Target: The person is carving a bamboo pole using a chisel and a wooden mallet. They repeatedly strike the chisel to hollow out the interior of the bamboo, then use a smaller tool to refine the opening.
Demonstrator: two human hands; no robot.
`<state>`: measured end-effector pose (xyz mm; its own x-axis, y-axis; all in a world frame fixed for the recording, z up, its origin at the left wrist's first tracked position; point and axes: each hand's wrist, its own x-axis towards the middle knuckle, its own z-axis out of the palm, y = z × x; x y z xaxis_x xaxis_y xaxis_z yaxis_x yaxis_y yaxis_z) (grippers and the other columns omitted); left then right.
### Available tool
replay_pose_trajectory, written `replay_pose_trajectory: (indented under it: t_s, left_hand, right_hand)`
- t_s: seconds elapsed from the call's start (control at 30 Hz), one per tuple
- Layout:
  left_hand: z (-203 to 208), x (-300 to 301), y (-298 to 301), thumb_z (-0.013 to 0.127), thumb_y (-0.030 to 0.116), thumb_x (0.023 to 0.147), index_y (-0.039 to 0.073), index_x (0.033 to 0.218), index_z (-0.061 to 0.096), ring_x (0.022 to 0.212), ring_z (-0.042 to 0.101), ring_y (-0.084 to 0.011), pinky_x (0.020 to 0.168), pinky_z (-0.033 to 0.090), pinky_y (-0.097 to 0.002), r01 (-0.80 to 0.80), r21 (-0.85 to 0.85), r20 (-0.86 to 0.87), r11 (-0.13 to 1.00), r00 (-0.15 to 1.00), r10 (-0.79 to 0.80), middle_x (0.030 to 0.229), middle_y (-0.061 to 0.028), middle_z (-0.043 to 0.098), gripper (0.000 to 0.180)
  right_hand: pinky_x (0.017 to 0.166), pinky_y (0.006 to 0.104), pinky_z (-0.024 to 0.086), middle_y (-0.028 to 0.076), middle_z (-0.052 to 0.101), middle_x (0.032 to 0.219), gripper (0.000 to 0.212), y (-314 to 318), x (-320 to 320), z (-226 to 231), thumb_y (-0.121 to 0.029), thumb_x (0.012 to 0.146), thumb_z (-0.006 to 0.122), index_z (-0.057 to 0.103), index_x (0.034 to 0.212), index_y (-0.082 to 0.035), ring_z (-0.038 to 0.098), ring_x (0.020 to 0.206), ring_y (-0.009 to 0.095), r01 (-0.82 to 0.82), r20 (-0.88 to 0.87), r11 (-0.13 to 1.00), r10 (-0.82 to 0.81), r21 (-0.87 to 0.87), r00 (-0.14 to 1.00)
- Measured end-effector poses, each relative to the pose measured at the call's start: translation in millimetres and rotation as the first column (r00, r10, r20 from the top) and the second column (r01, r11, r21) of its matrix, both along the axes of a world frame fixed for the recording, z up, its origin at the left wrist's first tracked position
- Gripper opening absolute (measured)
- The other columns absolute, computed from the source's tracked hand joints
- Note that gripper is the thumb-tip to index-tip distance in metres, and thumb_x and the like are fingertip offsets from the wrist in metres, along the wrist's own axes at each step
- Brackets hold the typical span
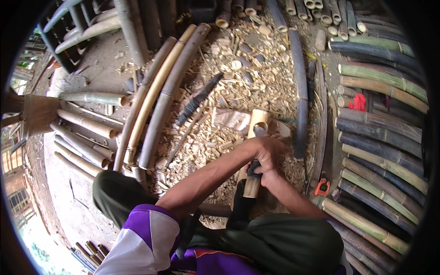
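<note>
A short pale bamboo piece (251,188) points away from me between my knees. Its far end has an opening cut into it, and a grey metal blade (260,131) shows there. My left hand (268,149) reaches across the bamboo's middle just behind the blade, its fingers curled and partly blurred; what they grip is hidden. Close below it, my right hand (270,175) comes in from the right and is closed around a dark handle (253,168), thumb on top. Whether blade and handle are one tool is covered by my hands. A flat wooden block (231,119) lies beside the bamboo's far end.
Wood chips (238,68) cover the ground ahead. Long bamboo poles (174,87) lie to the left, and a dark pole (300,91) to the right. A dark sheath-like object (199,101) lies on the chips. Stacked bamboo (380,123) fills the right side; an orange-handled tool (322,186) is near.
</note>
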<state>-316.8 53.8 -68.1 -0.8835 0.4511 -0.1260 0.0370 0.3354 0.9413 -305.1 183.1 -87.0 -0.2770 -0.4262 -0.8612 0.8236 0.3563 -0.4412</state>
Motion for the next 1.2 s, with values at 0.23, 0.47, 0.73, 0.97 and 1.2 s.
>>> replay_pose_trajectory:
  t_s: [0.23,0.47,0.73,0.97,1.2]
  left_hand:
    - [-4.6,110.8,-96.1,0.081,0.016,0.080,0.004,0.134,0.054,0.125,0.050,-0.0310,0.107,0.044,-0.0479,-0.936,-0.351,-0.185,0.032,0.102,0.977,0.137,-0.0187,0.051,0.061]
    - [-64.0,214.3,-180.2,0.080,0.036,0.079,0.006,0.127,0.049,0.125,0.052,-0.0358,0.100,0.046,-0.0502,-0.544,-0.823,-0.186,-0.161,-0.010,0.983,0.129,-0.0193,0.055,0.064]
    - [-100.1,232.0,-189.5,0.078,0.040,0.079,0.005,0.119,0.051,0.119,0.056,-0.0395,0.097,0.048,-0.0530,-0.629,-0.769,-0.250,-0.116,0.129,0.960,0.123,-0.0194,0.059,0.059]
    - [-94.8,228.8,-188.1,0.081,0.044,0.077,0.004,0.121,0.051,0.117,0.056,-0.0415,0.094,0.048,-0.0557,-0.618,-0.775,-0.256,-0.130,0.118,0.960,0.122,-0.0209,0.058,0.066]
    - [-49.1,169.3,-149.7,0.079,0.031,0.077,0.011,0.145,0.038,0.134,0.040,-0.0342,0.109,0.032,-0.0578,-0.655,-0.743,-0.252,-0.137,0.083,0.964,0.140,-0.0169,0.044,0.082]
  right_hand:
    - [0.059,0.0353,0.051,0.004,0.054,0.068,0.033,20.8,2.5,30.3,-0.040,0.100,0.056,0.057,0.107,-0.008,0.059,0.061,0.020,-0.016,-0.378,0.985,-0.051,-0.172,0.924]
    - [0.091,0.0505,0.046,0.024,0.058,0.114,0.037,138.5,-22.0,-34.3,-0.003,0.086,0.062,0.052,0.122,0.000,0.058,0.109,0.043,-0.097,-0.810,0.805,0.586,0.585,-0.024]
    - [0.093,0.0523,0.045,0.025,0.053,0.115,0.042,180.6,-28.6,-57.2,-0.005,0.080,0.066,0.053,0.119,0.000,0.053,0.111,0.046,-0.212,-0.657,0.668,0.743,0.714,0.128]
    - [0.089,0.0499,0.047,0.021,0.053,0.113,0.052,122.2,-82.2,-16.3,-0.021,0.080,0.075,0.049,0.123,-0.004,0.055,0.108,0.042,0.181,-0.709,0.717,0.696,0.673,-0.118]
    - [0.090,0.0504,0.049,0.024,0.057,0.121,0.070,101.3,-168.1,-64.2,-0.029,0.081,0.078,0.043,0.135,-0.001,0.058,0.111,0.041,0.079,-0.576,0.573,0.792,0.815,0.200]
